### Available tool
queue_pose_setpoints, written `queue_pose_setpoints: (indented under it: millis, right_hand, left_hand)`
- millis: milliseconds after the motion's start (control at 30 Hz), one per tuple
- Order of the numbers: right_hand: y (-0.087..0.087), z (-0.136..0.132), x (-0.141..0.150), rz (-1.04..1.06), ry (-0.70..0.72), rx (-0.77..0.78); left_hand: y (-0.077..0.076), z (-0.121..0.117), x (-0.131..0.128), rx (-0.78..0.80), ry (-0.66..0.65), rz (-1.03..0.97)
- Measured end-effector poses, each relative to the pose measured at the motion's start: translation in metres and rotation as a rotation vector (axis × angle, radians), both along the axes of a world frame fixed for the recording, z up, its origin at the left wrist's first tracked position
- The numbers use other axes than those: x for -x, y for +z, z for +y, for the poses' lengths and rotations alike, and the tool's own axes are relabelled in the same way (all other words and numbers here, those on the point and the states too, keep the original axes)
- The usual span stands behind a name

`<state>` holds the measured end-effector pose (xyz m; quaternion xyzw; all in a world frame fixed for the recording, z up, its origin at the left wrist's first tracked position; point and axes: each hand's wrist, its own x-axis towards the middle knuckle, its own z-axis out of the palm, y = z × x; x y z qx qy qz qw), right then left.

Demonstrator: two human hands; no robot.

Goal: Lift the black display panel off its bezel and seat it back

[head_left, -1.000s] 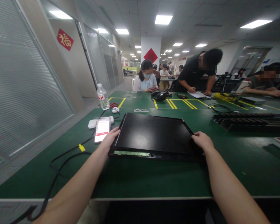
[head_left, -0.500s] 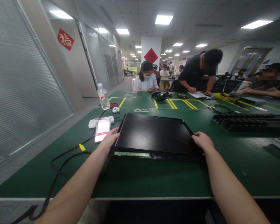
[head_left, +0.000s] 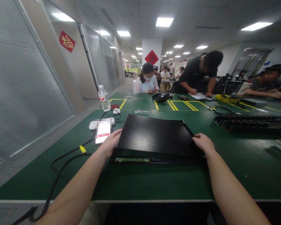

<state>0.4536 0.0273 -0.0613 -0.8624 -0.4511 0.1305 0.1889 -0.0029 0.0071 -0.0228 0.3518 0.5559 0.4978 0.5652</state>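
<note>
A flat glossy black panel, like a display screen (head_left: 152,132), lies tilted over a black frame (head_left: 178,160), its left side raised. Along the near side of the frame a green circuit strip (head_left: 132,160) shows. My left hand (head_left: 112,140) is closed on the panel's left edge, its fingertips hidden beneath. On the right, my right hand (head_left: 203,143) pinches the right edge where panel and frame meet; which of the two it grips is partly hidden.
A phone (head_left: 103,132), a white device (head_left: 92,125), a black cable (head_left: 61,156) and a water bottle (head_left: 104,98) stand to the left. A caliper (head_left: 142,111) lies beyond the panel. Black rails (head_left: 248,122) lie to the right. Across the table a person (head_left: 199,75) writes on paper.
The panel's left side has risen higher off the frame, and my left hand has moved slightly up with it. A wider gap shows above the circuit strip. My right hand has hardly moved.
</note>
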Motion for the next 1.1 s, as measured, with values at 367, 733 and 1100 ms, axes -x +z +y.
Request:
queue_pose_setpoints:
  millis: [367, 733, 1100]
  right_hand:
    - [-0.0041, 0.0011, -0.0013, 0.004, 0.004, -0.019]
    - [-0.0046, 0.0020, -0.0026, 0.001, 0.014, -0.017]
    - [-0.0027, 0.0017, 0.0008, -0.001, 0.006, -0.007]
  left_hand:
    - [-0.0054, 0.0020, 0.0028, -0.077, 0.008, -0.050]
    - [0.0000, -0.0010, -0.0011, -0.061, -0.005, -0.112]
    - [-0.0040, 0.0027, 0.0006, -0.073, -0.005, -0.139]
